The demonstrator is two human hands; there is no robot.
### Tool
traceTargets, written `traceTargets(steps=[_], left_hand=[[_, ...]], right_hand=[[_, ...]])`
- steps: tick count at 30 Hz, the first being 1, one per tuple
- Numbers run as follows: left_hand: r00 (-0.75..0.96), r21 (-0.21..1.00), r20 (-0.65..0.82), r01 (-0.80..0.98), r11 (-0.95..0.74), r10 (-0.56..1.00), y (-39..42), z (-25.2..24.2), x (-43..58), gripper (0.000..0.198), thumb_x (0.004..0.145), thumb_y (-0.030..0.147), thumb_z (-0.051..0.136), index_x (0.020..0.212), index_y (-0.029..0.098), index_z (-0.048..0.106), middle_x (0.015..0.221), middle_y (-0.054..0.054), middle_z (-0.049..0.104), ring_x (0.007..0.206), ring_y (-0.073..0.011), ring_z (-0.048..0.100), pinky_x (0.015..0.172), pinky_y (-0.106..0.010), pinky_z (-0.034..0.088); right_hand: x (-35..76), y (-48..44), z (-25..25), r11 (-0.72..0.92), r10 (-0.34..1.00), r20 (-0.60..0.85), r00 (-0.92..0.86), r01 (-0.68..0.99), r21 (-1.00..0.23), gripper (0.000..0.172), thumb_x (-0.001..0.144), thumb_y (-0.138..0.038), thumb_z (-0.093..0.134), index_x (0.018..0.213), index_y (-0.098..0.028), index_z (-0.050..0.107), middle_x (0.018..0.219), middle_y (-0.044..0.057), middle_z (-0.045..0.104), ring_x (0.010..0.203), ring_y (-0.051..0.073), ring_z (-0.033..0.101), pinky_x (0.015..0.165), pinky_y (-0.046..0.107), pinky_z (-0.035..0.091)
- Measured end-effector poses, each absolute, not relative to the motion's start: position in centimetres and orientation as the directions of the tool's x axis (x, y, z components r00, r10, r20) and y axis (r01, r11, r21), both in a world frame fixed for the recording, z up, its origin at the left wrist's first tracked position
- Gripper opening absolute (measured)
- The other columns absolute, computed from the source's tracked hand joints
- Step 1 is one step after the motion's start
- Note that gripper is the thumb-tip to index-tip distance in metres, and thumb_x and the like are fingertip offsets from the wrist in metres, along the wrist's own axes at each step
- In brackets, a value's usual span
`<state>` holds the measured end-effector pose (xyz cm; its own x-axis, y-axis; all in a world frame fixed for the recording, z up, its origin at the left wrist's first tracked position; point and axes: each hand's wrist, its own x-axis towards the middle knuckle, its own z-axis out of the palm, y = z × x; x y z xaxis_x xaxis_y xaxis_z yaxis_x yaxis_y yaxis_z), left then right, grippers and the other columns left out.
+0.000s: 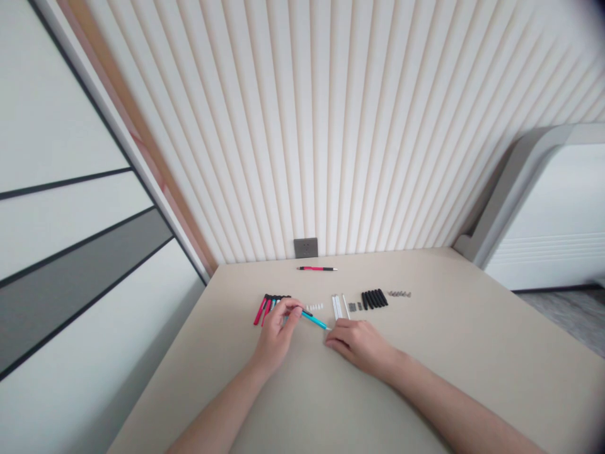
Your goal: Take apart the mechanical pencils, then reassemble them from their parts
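My left hand (278, 331) pinches the upper end of a teal pen barrel (316, 321) that slants down to the right over the beige table (425, 366). My right hand (358, 343) rests on the table with curled fingers, its fingertips at the barrel's lower tip; whether it grips the tip is unclear. Just behind my left hand lies a row of red, teal and black pen barrels (267, 308).
Laid out in a line to the right are small white parts (314, 307), white tubes (338, 306), small grey pieces (355, 306), black grips (374, 298) and metal tips (399, 294). A finished red pen (316, 268) lies near the ribbed wall, below a grey socket (305, 247).
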<state>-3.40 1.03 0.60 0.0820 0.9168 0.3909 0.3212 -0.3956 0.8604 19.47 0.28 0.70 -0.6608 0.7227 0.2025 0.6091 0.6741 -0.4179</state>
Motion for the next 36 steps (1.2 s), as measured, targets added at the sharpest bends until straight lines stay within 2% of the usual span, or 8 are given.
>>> traceTargets(steps=[7,11,13,15,18,24,29,36], left_hand=[[-0.150,0.889,0.333,0.378,-0.258,0.931,2.2,2.6,-6.0,0.034,0.092,0.045,0.050,0.107,0.018,0.063,0.087,-0.005,0.069,0.079,-0.0195,0.066,0.070,-0.029,0.053],[-0.262,0.723,0.492,0.654,-0.222,0.831,3.8,4.1,-10.7,0.037,0.091,0.044,0.048,0.108,0.017,0.067,0.103,-0.008,0.071,0.091,-0.0225,0.066,0.084,-0.033,0.051],[-0.251,0.606,0.521,0.782,-0.146,0.816,4.6,4.0,-13.1,0.039,0.094,0.041,0.041,0.111,0.017,0.066,0.111,-0.009,0.070,0.101,-0.0245,0.064,0.089,-0.036,0.049],[-0.180,0.528,0.448,0.844,-0.096,0.876,5.2,3.4,-14.8,0.039,0.093,0.040,0.039,0.108,0.018,0.068,0.114,-0.009,0.070,0.104,-0.0257,0.063,0.092,-0.037,0.047],[-0.119,0.496,0.365,0.864,-0.085,0.924,5.8,1.9,-15.6,0.033,0.090,0.039,0.045,0.098,0.021,0.071,0.104,-0.008,0.074,0.098,-0.0263,0.066,0.089,-0.037,0.048],[-0.028,0.435,0.278,0.895,-0.100,0.960,6.5,0.1,-14.3,0.033,0.091,0.037,0.044,0.097,0.020,0.071,0.093,-0.009,0.075,0.084,-0.0249,0.068,0.077,-0.033,0.050],[0.010,0.361,0.281,0.925,-0.115,0.960,6.5,0.1,-13.6,0.033,0.092,0.036,0.043,0.090,0.019,0.071,0.092,-0.010,0.072,0.087,-0.0249,0.065,0.079,-0.034,0.048],[-0.016,0.292,0.252,0.955,-0.060,0.968,6.3,0.4,-12.9,0.028,0.094,0.033,0.044,0.094,0.020,0.069,0.096,-0.009,0.072,0.088,-0.0234,0.065,0.077,-0.030,0.046]], right_hand=[[19.6,0.0,1.3,0.675,0.724,0.172,-0.668,0.633,-0.380,0.027,0.097,-0.031,0.043,0.093,-0.024,0.069,0.087,0.003,0.065,0.074,0.015,0.062,0.066,0.024,0.043],[19.7,-0.1,1.4,0.670,0.730,0.175,-0.661,0.640,-0.378,0.025,0.097,-0.030,0.044,0.096,-0.025,0.069,0.089,0.003,0.063,0.074,0.015,0.062,0.066,0.024,0.044],[19.8,-0.1,1.3,0.668,0.731,0.176,-0.659,0.638,-0.383,0.025,0.097,-0.030,0.044,0.096,-0.025,0.069,0.089,0.003,0.062,0.073,0.015,0.062,0.066,0.024,0.044],[19.9,-0.1,1.3,0.671,0.726,0.173,-0.665,0.630,-0.391,0.026,0.097,-0.030,0.043,0.095,-0.025,0.069,0.089,0.003,0.062,0.073,0.015,0.062,0.066,0.025,0.044],[20.0,-0.1,1.4,0.674,0.722,0.167,-0.671,0.629,-0.388,0.026,0.098,-0.030,0.042,0.096,-0.026,0.068,0.090,0.003,0.063,0.074,0.015,0.062,0.066,0.025,0.044],[19.8,-0.2,1.6,0.679,0.720,0.167,-0.674,0.632,-0.374,0.025,0.098,-0.030,0.043,0.096,-0.025,0.068,0.091,0.003,0.063,0.074,0.015,0.062,0.066,0.025,0.043],[19.7,-0.2,1.7,0.679,0.719,0.165,-0.675,0.632,-0.374,0.025,0.097,-0.028,0.043,0.098,-0.025,0.068,0.091,0.003,0.063,0.074,0.015,0.062,0.067,0.024,0.043],[19.7,-0.1,1.7,0.685,0.715,0.167,-0.679,0.634,-0.359,0.023,0.097,-0.029,0.045,0.100,-0.025,0.067,0.092,0.003,0.064,0.077,0.015,0.063,0.068,0.024,0.044]])
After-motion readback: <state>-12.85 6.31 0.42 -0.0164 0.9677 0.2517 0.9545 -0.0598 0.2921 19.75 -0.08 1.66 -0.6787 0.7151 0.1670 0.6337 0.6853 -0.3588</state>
